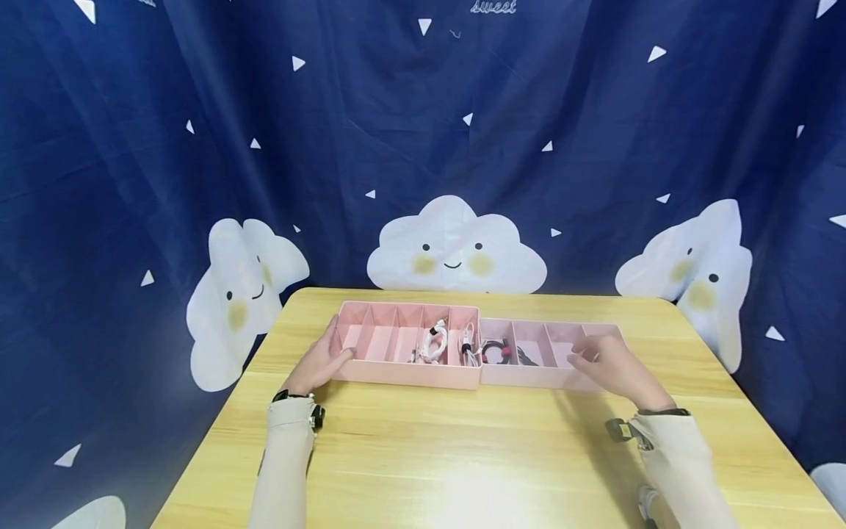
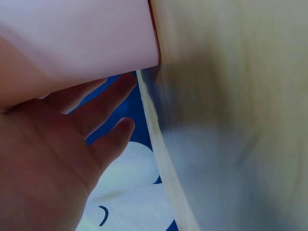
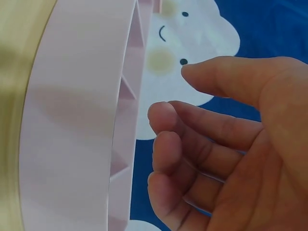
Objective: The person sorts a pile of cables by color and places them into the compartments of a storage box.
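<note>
My left hand point(image 1: 319, 360) holds the left end of a pink divided box point(image 1: 410, 373), its thumb at the front rim and its fingers along the end wall. In the left wrist view, several of those fingers point(image 2: 103, 103) stretch along the box's outer side. My right hand point(image 1: 611, 364) hovers over the right end of a pale lilac divided box point(image 1: 529, 377). Its fingers point(image 3: 166, 149) are loosely bent, with nothing visible between them and the thumb. A coiled white cable point(image 1: 426, 350) and a white cable with a black tie point(image 1: 466, 345) lie in the pink box.
A black cable with red parts point(image 1: 505, 353) and a thin dark cable point(image 1: 525, 358) lie in the lilac box's left compartments. Both boxes meet end to end on a wooden table point(image 1: 410, 448). A blue cloud-print curtain point(image 1: 357, 147) hangs behind.
</note>
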`<state>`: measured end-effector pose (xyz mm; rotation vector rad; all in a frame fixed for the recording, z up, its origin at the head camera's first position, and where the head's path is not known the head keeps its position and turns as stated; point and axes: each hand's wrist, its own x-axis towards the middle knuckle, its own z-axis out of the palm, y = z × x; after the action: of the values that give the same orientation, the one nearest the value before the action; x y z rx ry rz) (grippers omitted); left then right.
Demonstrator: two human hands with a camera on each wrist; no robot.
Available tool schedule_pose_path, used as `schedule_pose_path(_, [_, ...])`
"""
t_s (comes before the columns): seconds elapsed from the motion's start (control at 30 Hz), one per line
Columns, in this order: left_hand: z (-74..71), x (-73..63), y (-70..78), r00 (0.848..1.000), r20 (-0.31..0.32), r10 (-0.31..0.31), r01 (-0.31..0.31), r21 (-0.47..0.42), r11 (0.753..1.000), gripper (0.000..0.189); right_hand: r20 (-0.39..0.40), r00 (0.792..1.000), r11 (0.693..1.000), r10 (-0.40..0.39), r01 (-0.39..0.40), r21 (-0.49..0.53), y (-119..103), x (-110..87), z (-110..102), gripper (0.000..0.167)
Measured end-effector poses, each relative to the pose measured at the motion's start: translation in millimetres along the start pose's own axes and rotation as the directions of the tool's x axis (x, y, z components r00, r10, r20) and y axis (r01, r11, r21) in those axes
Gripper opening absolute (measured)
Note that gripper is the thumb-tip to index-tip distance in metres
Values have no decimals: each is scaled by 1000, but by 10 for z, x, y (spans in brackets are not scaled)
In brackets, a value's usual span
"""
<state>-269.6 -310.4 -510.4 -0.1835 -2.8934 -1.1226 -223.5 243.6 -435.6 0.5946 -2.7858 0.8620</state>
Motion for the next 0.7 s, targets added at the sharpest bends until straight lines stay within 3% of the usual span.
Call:
schedule_pose_path(0.2, [-2, -2, 4, 1000, 4, -6, 6, -3, 1000, 96, 72, 994, 996, 83, -84, 14, -2, -193, -78, 21])
schedule_pose_path(0.57, [5, 19, -6, 1000, 10, -3, 3, 15, 1000, 96, 100, 981, 986, 164, -165, -4, 54, -590, -47, 31])
schedule_pose_path(0.7, [-1, 19, -9, 1000, 10, -7, 7, 22, 1000, 96, 82, 983, 986, 164, -164, -6, 105, -726, -11, 28])
